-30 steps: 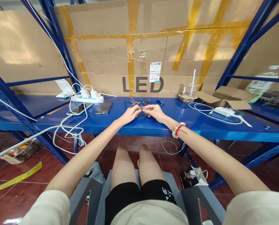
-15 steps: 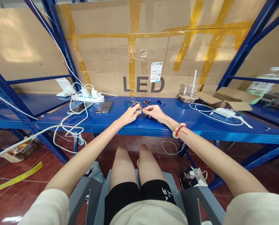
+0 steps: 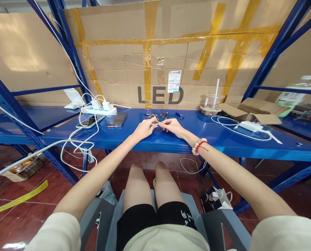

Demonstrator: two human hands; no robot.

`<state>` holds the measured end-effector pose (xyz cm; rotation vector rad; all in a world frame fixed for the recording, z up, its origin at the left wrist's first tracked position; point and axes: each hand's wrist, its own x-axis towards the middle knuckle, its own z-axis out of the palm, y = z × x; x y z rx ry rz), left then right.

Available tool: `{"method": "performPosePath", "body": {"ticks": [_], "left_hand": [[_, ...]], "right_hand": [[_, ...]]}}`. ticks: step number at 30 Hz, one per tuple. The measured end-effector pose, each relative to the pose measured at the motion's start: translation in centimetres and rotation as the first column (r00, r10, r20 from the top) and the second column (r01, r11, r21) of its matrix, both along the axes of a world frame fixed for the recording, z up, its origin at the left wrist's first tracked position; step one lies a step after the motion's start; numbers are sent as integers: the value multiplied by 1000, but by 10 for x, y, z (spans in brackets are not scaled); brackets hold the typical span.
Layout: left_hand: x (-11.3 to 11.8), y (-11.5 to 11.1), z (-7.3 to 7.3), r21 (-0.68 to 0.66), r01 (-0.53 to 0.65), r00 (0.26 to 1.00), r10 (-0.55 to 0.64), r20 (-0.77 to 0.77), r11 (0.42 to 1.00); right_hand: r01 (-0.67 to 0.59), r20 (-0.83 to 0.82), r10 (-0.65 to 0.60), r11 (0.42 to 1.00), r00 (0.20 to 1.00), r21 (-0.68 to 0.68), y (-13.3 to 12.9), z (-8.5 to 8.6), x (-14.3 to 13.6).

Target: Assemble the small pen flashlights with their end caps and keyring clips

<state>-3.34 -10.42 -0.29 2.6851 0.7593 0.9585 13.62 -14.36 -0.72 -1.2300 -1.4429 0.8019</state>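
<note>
My left hand point(image 3: 145, 128) is closed around a small, thin, silvery piece point(image 3: 154, 124) just above the blue shelf top point(image 3: 134, 141). From the other side my right hand point(image 3: 172, 126) pinches at that piece's right end, its fingertips almost touching the left ones. The piece is too small to name and the fingers hide most of it. Right behind the hands lie several small metal parts point(image 3: 151, 115), some silvery, some reddish point(image 3: 163, 114). A small blue item with a metal ring point(image 3: 180, 115) lies a little to their right.
At the left, a phone point(image 3: 89, 121) and a dark blurred flat object point(image 3: 116, 120) lie by a white power strip point(image 3: 99, 109) with tangled cables. To the right stand a plastic cup with a straw point(image 3: 213, 101), an open cardboard box point(image 3: 260, 108) and a white adapter point(image 3: 251, 126).
The camera view has shifted very slightly. Both hands stay in the same place with the small piece between them; no clear movement of things on the shelf shows.
</note>
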Motion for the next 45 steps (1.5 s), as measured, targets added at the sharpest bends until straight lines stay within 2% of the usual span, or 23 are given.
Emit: {"method": "performPosePath", "body": {"ticks": [7,19,27,29,32,35,37,39,42,44,45], "left_hand": [[-1,-1,0,-14,-33,999,33,-26,999],[4,4,-4,-96,44,996,-36,77,994],[5,6,-4,-113,15,996,-5,87,993],[5,5,-3,-123,-30,996,40,81,992],[5,3,-2,-118,-182,980,189,55,976],[5,1,-2,-113,-344,939,345,-12,932],[5,1,-3,-118,-386,922,383,-52,915],[5,1,-3,-121,-380,925,374,-69,917],[6,1,-4,-119,-366,930,358,-89,923],[6,0,-4,-113,-369,928,358,-108,923],[6,0,-3,-110,-371,926,359,-117,922]], "right_hand": [[4,-7,-4,1000,1000,-23,4,-3,2],[-18,-120,14,999,993,-33,2,0,3],[-20,-185,11,999,983,-47,7,-1,3],[4,-199,-14,999,980,-52,7,-2,3],[90,-192,-92,996,977,-16,9,-4,3],[233,-49,-229,969,972,87,10,-6,4],[320,159,-344,934,925,156,11,-3,6],[339,416,-396,918,818,208,15,5,5],[254,714,-309,949,629,187,28,24,1],[195,833,-301,952,464,236,42,35,-5],[181,863,-302,952,406,247,50,39,-8]]}}
